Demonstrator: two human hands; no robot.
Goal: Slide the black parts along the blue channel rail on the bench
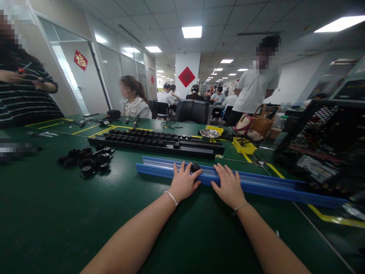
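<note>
A long blue channel rail [168,169] lies on the green table in front of me, running off to the right. My left hand [185,180] rests over it with fingers spread. Just beyond its thumb and index finger, a small black part [195,167] sits in the rail's groove; whether the fingers touch it I cannot tell. Farther right, my right hand [229,185] lies across the same rail, its fingers stretched out and apart. Neither hand is wrapped round anything.
Black rails [159,147] filled with rows of black parts lie behind the blue one. A pile of loose black parts [87,160] is at left. A yellow tray [244,147], a metal bowl [209,133] and a dark open-framed case [316,152] stand right. Several people are around.
</note>
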